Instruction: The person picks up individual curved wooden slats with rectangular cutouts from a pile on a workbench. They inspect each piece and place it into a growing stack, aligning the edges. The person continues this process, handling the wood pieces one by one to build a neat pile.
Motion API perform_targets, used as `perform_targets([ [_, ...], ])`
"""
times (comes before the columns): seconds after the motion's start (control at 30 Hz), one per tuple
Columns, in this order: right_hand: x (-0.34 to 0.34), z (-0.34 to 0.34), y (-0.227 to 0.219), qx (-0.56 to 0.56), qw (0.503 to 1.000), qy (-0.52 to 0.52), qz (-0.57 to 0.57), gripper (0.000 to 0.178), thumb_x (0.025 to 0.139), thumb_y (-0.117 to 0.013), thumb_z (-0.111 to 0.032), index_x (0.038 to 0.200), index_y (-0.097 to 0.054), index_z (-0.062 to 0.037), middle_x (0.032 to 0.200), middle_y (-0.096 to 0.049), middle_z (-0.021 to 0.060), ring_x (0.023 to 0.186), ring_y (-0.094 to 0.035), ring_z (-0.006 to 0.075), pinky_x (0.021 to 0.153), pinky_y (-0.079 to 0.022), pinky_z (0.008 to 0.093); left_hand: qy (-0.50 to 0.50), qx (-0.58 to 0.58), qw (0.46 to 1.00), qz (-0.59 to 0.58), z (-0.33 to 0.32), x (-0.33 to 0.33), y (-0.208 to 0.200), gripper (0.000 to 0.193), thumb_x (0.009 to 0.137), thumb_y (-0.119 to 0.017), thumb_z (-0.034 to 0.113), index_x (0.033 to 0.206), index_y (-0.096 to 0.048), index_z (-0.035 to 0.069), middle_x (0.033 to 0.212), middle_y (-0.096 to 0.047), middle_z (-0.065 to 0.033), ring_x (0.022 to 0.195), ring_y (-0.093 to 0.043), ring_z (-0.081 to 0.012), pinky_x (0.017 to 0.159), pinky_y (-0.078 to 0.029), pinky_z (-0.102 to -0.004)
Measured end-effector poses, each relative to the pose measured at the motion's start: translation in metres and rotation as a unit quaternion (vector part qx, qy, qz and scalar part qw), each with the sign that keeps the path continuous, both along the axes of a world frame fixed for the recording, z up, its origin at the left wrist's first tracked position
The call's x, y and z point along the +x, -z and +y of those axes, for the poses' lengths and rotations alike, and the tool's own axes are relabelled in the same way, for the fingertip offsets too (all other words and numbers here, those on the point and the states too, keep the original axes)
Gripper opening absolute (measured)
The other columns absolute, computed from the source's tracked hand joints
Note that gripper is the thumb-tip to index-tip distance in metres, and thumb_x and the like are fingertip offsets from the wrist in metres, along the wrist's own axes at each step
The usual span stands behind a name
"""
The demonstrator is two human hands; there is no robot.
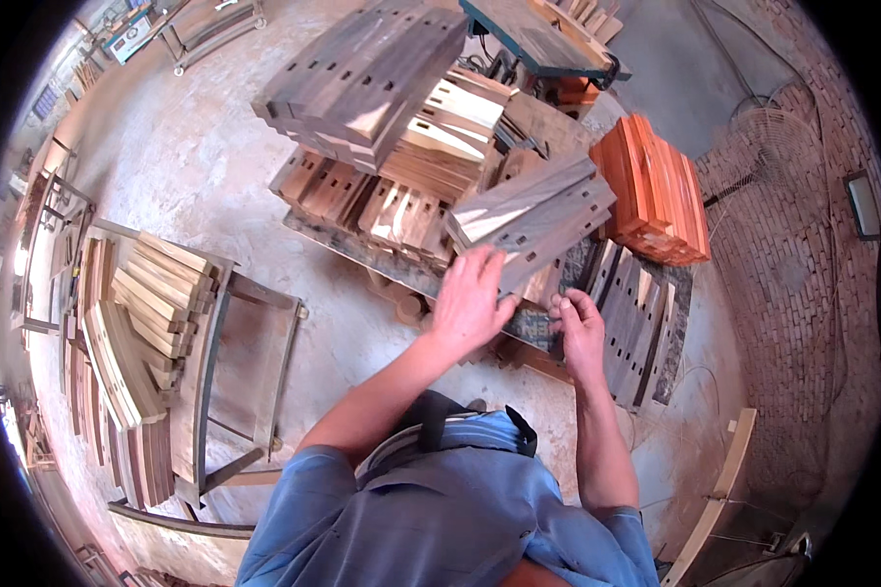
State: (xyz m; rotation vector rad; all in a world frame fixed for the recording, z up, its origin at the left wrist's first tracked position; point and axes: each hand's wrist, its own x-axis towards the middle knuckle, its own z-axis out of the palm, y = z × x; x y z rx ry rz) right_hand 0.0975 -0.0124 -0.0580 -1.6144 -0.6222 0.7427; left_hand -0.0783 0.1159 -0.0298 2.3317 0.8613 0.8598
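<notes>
In front of me lies a short stack of grey-brown wooden boards [548,210] with slots cut in their faces. My left hand [468,301] is at the near left end of this stack, fingers stretched along the board ends, not wrapped round them. To its right, my right hand [579,328] is closed, thumb and fingertips together near the stack's near edge. Whatever those fingertips may hold is too small to make out. Beside the right hand, more slotted boards [636,318] lie side by side on a dark platform [675,342].
A tall pile of slotted boards [367,73] rises at the far left of the platform, with paler pieces [450,122] beside it. Orange-red blocks [651,191] stand at the right. A rack of light wooden strips [157,303] is on my left; a brick wall [783,215] and fan [768,147] are right.
</notes>
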Motion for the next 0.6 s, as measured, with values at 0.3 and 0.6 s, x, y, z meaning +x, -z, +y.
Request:
perform_targets([
  [0.3,0.017,0.072,-0.001,-0.023,0.996,0.034,-0.073,0.047,0.097,-0.058,-0.019,0.136,-0.047,0.0046,0.125,-0.058,0.0136,0.094,-0.059,0.0134,0.072,-0.050,0.0253,0.028,0.030,0.997,0.066,0.011,0.004,0.002,0.064,0.072,-0.078,0.023,0.126,-0.054,-0.001,0.127,-0.050,-0.0239,0.114,-0.050,-0.0382,0.095,-0.044,-0.0463],
  [0.6,0.003,0.087,-0.024,-0.015,0.993,0.111,0.049,0.047,0.094,-0.062,-0.024,0.130,-0.051,0.0048,0.107,-0.063,0.0101,0.082,-0.059,0.0128,0.065,-0.051,0.0277,0.038,0.080,0.995,0.035,0.022,0.008,0.013,0.054,0.071,-0.076,0.015,0.121,-0.060,0.001,0.120,-0.054,-0.0233,0.108,-0.052,-0.0383,0.092,-0.046,-0.0459],
])
